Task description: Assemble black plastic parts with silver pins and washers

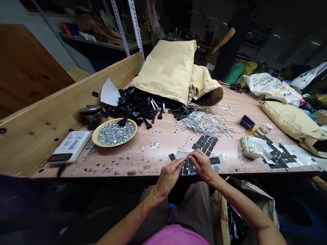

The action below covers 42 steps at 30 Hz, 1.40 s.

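Observation:
My left hand (170, 173) and my right hand (202, 163) meet at the table's near edge, fingertips pinched together on a small black piece (187, 167) with a tiny metal part on it. Under them lies a grey sheet (221, 163) with flat black pieces laid out in rows (205, 143). A pile of thin metal pins (204, 122) lies beyond, a heap of black plastic parts (138, 105) to the left, and a yellow dish (97, 135) of small silvery washers at the left. A small clump of loose washers (154, 145) lies on the table.
Large tan paper sacks (168, 68) lie at the back, another tan sack (291, 122) at the right. A white device (70, 146), a metal bowl (90, 114), a small blue box (246, 121) and a patterned cup (247, 147) are nearby. A person in black (230, 37) stands at the far side.

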Tool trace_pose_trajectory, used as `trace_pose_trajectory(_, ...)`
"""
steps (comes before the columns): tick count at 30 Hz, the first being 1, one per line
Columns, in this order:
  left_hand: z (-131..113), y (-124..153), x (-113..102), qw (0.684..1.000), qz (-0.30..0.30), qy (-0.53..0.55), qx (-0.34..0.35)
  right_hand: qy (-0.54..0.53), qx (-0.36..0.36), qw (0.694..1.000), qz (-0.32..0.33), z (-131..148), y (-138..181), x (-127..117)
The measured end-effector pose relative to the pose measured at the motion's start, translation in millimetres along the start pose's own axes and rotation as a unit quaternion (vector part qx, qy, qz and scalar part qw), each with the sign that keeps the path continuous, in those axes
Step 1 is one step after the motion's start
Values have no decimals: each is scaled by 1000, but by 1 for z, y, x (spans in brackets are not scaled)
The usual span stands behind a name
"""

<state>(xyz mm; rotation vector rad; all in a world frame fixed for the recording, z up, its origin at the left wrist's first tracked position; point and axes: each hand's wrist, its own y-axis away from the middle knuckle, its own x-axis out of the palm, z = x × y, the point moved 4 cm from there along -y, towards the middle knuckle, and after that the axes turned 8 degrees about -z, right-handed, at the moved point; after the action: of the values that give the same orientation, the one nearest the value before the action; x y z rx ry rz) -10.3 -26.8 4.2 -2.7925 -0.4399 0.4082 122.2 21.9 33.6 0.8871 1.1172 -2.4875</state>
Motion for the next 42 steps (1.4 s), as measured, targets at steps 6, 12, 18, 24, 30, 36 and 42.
trace_pose_trajectory(6, 4, 7, 4, 989, 5, -114, 95, 146, -53, 988, 15, -7, 1, 11)
trace_pose_trajectory(12, 6, 1, 10, 999, -2, -1, -48, 97, 121, 987, 37, -22, -1, 11)
trace_pose_trajectory(18, 12, -12, 26, 868, -1, 354, -348, -121, 291, 949, -20, -27, 14, 6)
trace_pose_trajectory(24, 21, -12, 50, 821, -47, 415, -390, -309, 359, 880, -44, -25, 39, 34)
trace_pose_trajectory(30, 39, -11, 50, 882, -48, 292, -366, 14, 268, 955, -128, -85, 38, -10)
trace_pose_trajectory(36, 70, -5, 15, 954, -146, 93, -246, 310, 151, 938, -49, -157, 21, -41)
trace_pose_trajectory(42, 91, -2, -13, 957, -248, -63, -136, 342, 51, 936, 73, -165, 27, -15)
